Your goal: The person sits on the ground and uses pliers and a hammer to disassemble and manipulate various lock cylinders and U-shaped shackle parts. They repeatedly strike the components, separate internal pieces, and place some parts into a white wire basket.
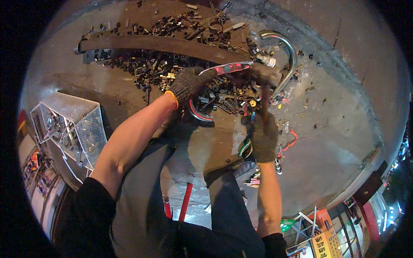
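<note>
Now, your left hand (188, 84), gloved, was clamped around the red-handled pliers (228, 68), their far end meeting the fitting (265, 60) on the curved chrome tap (287, 56). Your right hand (263, 137), gloved as well, was wrapped tight on the hammer (265, 88), whose head sat right against that same fitting. Scrap metal bits (172, 64) lay heaped on the concrete floor (335, 129) behind the tap, a long rusty bar (159, 44) crossing them. A white wire basket (77, 124) stood well off to your left.

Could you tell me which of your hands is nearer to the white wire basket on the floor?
Left. The left hand grips a red-handled tool up and to the right of the basket; the right hand holds a hammer handle farther right, beyond both legs.
</note>
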The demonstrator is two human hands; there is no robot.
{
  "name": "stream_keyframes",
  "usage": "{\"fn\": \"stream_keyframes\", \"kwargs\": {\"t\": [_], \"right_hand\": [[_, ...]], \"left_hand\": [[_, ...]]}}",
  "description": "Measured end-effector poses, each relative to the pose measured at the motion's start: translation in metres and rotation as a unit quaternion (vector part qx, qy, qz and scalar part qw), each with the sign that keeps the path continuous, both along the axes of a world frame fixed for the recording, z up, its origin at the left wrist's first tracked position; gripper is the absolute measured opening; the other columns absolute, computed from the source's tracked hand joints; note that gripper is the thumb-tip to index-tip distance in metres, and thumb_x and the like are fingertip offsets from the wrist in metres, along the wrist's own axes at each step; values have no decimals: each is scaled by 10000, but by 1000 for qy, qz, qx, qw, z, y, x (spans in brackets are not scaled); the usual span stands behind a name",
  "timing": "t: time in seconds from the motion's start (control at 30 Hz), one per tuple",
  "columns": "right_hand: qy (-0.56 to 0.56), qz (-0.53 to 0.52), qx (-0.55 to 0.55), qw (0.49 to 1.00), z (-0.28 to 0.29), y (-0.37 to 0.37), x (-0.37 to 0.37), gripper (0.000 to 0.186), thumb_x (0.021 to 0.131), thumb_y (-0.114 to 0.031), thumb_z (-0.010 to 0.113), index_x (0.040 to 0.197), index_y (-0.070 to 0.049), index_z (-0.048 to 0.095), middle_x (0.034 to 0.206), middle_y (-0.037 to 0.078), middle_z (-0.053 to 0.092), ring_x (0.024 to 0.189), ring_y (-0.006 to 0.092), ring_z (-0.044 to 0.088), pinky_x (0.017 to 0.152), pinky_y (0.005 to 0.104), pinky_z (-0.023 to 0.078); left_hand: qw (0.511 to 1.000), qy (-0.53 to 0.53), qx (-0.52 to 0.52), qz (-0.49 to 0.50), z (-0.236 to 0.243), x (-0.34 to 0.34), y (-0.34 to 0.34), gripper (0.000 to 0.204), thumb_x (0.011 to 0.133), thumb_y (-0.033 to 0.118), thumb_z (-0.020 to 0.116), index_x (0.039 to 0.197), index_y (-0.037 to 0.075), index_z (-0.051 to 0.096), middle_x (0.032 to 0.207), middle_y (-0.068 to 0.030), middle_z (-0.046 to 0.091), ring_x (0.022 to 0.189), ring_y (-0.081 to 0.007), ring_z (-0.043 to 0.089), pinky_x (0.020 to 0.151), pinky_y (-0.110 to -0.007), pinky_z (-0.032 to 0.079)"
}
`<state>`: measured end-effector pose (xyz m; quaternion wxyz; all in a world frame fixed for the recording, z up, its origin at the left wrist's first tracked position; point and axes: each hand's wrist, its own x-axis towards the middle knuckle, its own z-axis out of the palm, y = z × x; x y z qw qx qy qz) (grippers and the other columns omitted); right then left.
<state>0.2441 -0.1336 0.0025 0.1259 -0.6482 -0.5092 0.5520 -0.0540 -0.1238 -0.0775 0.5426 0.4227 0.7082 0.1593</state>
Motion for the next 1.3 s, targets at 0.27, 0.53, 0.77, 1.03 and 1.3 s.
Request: {"fn": "stream_keyframes", "kwargs": {"t": [0.27, 0.53, 0.77, 1.03, 1.3], "right_hand": [[159, -164, -1, 974, 86, 20, -27, 246, 1008, -287, 586, 1079, -65, 663, 718, 36, 582, 661, 155, 585, 636, 333, 500], [-285, 60, 146, 945, 16, 49, -43, 280, 919, -217, 632, 1108, -11, 652, 757, 130, 594, 746, 304, 578, 705, 434, 501], [65, -50, 347, 934, 50, 34, -5, 264, 947, -244, 607, 861, -25, 486, 635, 32, 453, 595, 212, 527, 605, 346, 503], [-160, -74, 138, 975, 19, 25, 1, 342, 947, -332, 625, 1010, 3, 659, 780, 115, 665, 637, 218, 603, 570, 382, 487], [-155, 271, 291, 904, 21, 31, -33, 204, 918, -215, 600, 1003, -61, 702, 903, 171, 670, 810, 359, 604, 671, 477, 493]], "left_hand": [[1000, -3, -23, 20, -15, -1, -6, 663, 930, 633, 530, 1051, 13, 729, 994, -246, 711, 949, -405, 680, 857, -491, 506], [999, 36, 22, -32, -7, -5, 1, 724, 933, 704, 447, 1025, 51, 746, 900, -271, 700, 927, -424, 687, 864, -508, 501], [1000, -8, -14, 25, -5, -1, -4, 728, 906, 689, 533, 1040, 2, 734, 981, -264, 713, 951, -417, 685, 878, -491, 505], [999, 12, -2, 37, -1, -2, 3, 592, 956, 582, 553, 991, 20, 736, 857, -169, 732, 800, -295, 705, 766, -441, 526], [998, 44, 29, -40, -1, -3, 4, 570, 971, 574, 527, 1007, 43, 732, 861, -222, 707, 794, -372, 688, 774, -444, 534]]}}
